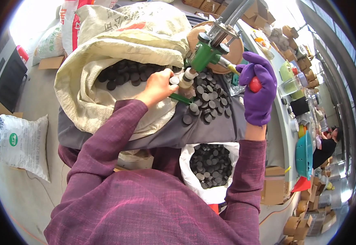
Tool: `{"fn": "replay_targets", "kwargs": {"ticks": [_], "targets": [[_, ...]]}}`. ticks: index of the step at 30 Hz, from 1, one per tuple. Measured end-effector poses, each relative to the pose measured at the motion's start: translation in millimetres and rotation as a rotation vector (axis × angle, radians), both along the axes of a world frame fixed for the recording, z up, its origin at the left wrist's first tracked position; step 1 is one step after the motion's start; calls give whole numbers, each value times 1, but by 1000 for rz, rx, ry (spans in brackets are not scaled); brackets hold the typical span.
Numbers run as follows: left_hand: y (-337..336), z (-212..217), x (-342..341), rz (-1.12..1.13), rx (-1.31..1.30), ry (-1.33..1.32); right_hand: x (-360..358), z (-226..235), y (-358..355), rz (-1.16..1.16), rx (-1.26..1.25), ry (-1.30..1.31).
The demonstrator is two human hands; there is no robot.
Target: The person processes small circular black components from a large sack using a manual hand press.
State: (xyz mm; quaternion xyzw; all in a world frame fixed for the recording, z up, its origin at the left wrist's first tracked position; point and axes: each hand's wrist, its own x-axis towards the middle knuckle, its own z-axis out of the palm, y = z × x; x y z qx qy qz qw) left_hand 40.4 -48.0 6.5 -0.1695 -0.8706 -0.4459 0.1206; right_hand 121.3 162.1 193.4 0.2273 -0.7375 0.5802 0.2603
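Person at a green press [204, 57], feeding dark discs.

Left hand [158, 86], bare, pinches a small grey disc [174, 80] at the press's pale nozzle [187, 77]. Right hand [258, 90], in a purple glove, is clenched around the red-knobbed lever [254, 84]. Flat, round, charcoal-grey discs lie loose on the bench [165, 132] beneath the press; more fill the cream sack [104, 53] and the white bag [210, 190].
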Motion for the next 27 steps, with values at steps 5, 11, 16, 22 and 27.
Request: {"fn": "replay_targets", "kwargs": {"ticks": [5,11,16,22,27], "targets": [[29,-10,-18,18,73,-104,1,2,-4,19,-14,-16],[52,-12,-23,89,51,-9,3,2,-3,-1,-10,-19],[58,-10,-27,145,86,-13,5,-9,-2,19,6,5],[52,-12,-29,108,63,-70,35,-49,-20,-120,44,-29],[36,-6,-22,-23,176,6,30,-104,-7,-77,223,219]]}}
